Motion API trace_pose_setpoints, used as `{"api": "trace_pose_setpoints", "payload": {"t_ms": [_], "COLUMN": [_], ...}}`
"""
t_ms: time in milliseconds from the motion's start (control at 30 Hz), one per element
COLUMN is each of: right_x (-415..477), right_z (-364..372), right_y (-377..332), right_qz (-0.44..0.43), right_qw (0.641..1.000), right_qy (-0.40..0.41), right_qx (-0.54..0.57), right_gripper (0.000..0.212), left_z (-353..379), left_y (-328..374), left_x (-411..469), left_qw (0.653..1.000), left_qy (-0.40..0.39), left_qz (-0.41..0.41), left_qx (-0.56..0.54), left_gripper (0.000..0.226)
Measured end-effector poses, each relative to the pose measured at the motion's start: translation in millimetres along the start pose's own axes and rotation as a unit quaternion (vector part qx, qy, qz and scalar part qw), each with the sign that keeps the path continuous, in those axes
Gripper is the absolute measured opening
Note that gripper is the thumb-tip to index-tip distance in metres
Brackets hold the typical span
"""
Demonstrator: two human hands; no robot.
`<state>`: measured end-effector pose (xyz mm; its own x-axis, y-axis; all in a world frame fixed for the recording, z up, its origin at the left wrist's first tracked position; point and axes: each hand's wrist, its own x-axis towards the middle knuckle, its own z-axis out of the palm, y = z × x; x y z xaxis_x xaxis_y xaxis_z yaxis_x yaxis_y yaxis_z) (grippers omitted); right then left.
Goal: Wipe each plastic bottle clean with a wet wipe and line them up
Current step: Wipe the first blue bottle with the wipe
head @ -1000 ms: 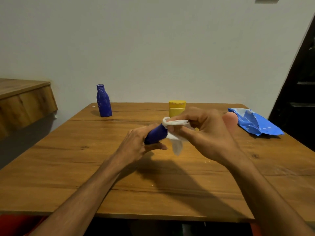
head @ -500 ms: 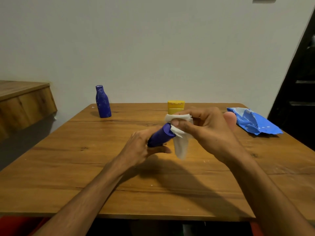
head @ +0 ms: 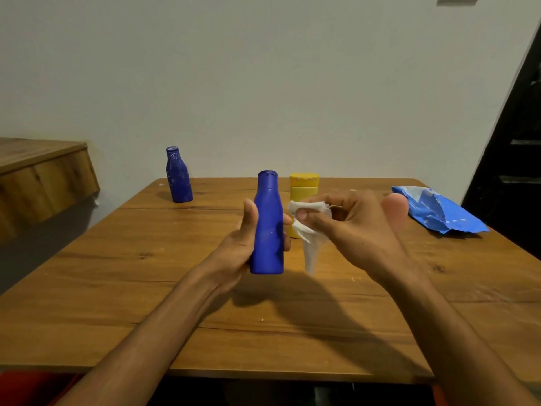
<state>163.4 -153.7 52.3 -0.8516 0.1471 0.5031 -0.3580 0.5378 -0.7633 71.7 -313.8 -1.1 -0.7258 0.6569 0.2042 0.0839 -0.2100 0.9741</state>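
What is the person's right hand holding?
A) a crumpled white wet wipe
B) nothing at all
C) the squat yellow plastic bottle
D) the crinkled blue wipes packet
A: the right hand pinches a crumpled white wet wipe in its fingers, beside the tall blue plastic bottle that the left hand grips upright.

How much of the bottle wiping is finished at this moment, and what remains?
Done: the held blue bottle looks free of marks. In hand: the left hand grips it upright; the right hand pinches the wet wipe beside it. Left: the far blue bottle shows white smears, the yellow bottle waits behind, and no line is formed.
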Motion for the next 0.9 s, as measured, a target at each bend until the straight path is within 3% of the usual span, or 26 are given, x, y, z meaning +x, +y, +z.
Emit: {"api": "trace_pose_setpoints", "payload": {"t_ms": [100,200,433,500,600,767,900], "right_x": [-2.7,-6.6,-13.7,-13.6,-14.5,-15.4,-14.6], "right_z": [9.4,20.6,35.9,36.2,38.9,39.3,35.9], "right_y": [1.2,4.1,4.2,5.3,6.7,3.1,3.4], "right_qz": [-0.015,-0.043,-0.143,-0.161,-0.176,-0.169,-0.16], "right_qw": [1.0,0.999,0.978,0.976,0.97,0.969,0.977], "right_qy": [-0.012,0.002,-0.066,-0.037,0.032,-0.034,-0.014], "right_qx": [-0.01,-0.015,-0.136,-0.145,-0.166,-0.178,-0.141], "right_gripper": [0.012,0.012,0.023,0.023,0.022,0.011,0.014], "left_z": [0.1,5.4,9.1,10.6,18.0,21.1,16.5], "left_y": [2.1,6.9,6.2,5.0,2.2,3.1,-0.3], "left_x": [1.3,-1.8,-1.8,-1.4,-3.1,-2.2,-3.8], "left_qw": [0.999,0.998,0.997,0.998,0.999,0.998,0.998], "left_qy": [0.011,0.007,0.029,0.027,0.033,0.051,0.015], "left_qz": [-0.03,-0.06,-0.062,-0.054,-0.029,-0.033,-0.024], "left_qx": [-0.027,0.0,-0.039,-0.034,0.012,-0.016,0.052], "left_gripper": [0.103,0.099,0.113,0.119,0.109,0.088,0.084]}}
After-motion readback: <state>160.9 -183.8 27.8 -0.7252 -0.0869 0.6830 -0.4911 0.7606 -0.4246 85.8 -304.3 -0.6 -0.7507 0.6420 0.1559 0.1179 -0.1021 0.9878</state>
